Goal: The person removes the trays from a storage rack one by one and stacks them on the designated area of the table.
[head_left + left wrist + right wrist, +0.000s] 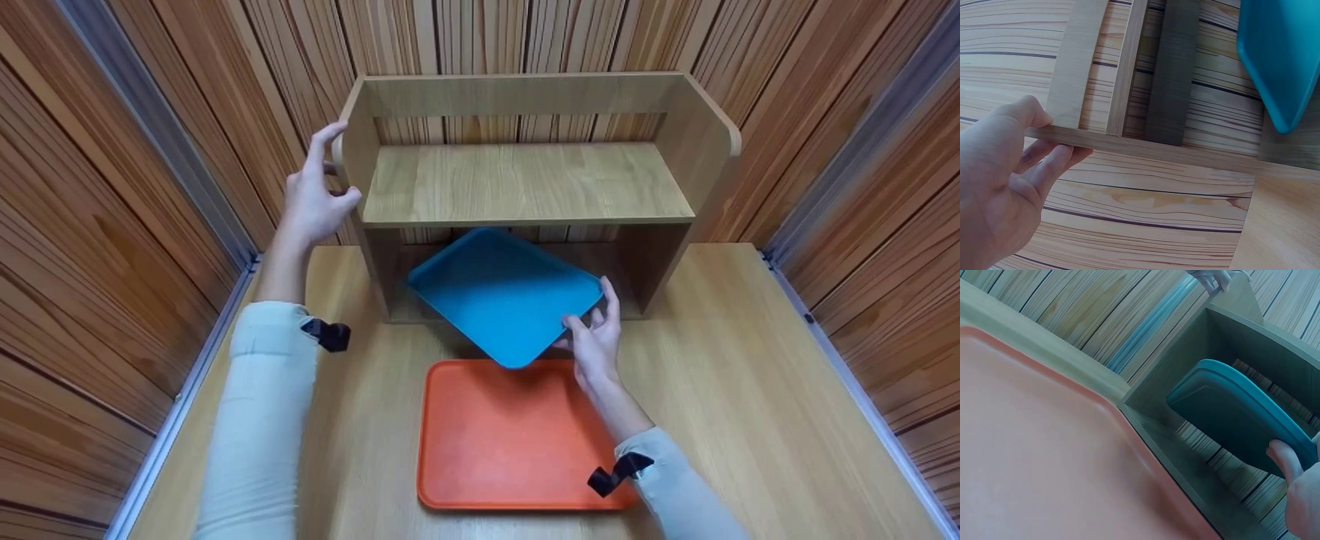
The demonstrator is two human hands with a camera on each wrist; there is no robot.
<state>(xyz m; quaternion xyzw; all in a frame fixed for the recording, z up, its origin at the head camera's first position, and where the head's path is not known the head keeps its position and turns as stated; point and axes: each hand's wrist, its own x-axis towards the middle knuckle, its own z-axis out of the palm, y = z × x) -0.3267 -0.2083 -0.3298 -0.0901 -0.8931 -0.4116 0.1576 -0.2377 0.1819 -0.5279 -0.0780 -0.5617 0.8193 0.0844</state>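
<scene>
My right hand (596,349) pinches a blue tray (510,292) near its right corner, thumb on one face and fingers at the rim. The tray is tilted, its far part inside the lower compartment of a wooden shelf (529,184). My left hand (319,199) holds the front edge of the shelf's left side panel. In the left wrist view, the thumb and fingers (1053,169) lie on opposite sides of that panel. Below the blue tray, an orange tray (517,435) lies flat on the table in front of the shelf.
The shelf has an upper board (525,180) over its lower compartment and raised side panels. Wood-patterned walls (112,195) stand on the left, right and back, with metal strips (862,390) along the table's sides. Black straps (326,334) sit on both sleeves.
</scene>
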